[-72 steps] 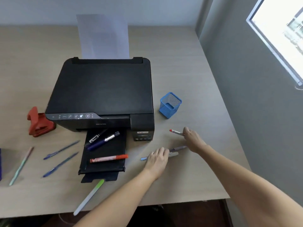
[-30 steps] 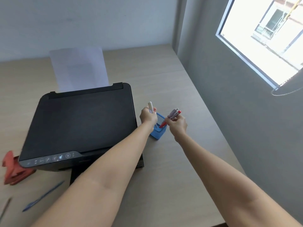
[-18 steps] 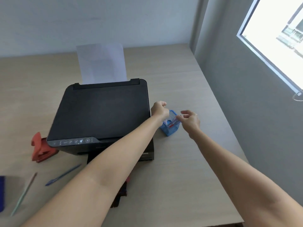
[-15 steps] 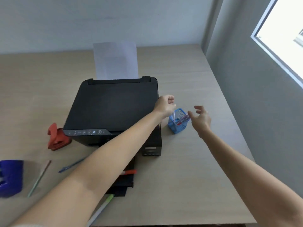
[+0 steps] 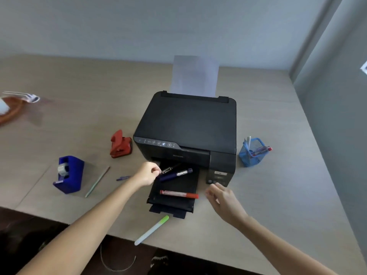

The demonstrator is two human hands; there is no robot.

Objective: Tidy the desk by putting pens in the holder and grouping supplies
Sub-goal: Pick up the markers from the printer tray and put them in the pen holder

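Light wood-grain desk (image 5: 278, 205) fills most of the view, its back edge against a plain grey-blue wall (image 5: 158, 26). Right edge meets a darker grey side wall (image 5: 337, 116) at the far right corner. Sliver of bright window (image 5: 364, 67) at the right frame edge. Dark floor (image 5: 29, 235) below the desk's near edge. Soft, even daylight.

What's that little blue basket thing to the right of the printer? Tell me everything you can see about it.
The blue mesh pen holder is a small square cup that looks like wire mesh with a solid rim. It stands on the wooden desk, just right of the black printer and apart from it. Its look of leaning may come from the wide lens. A white pen sticks up at its left side, and a red-capped pen leans out over its right rim. Neither hand touches it.
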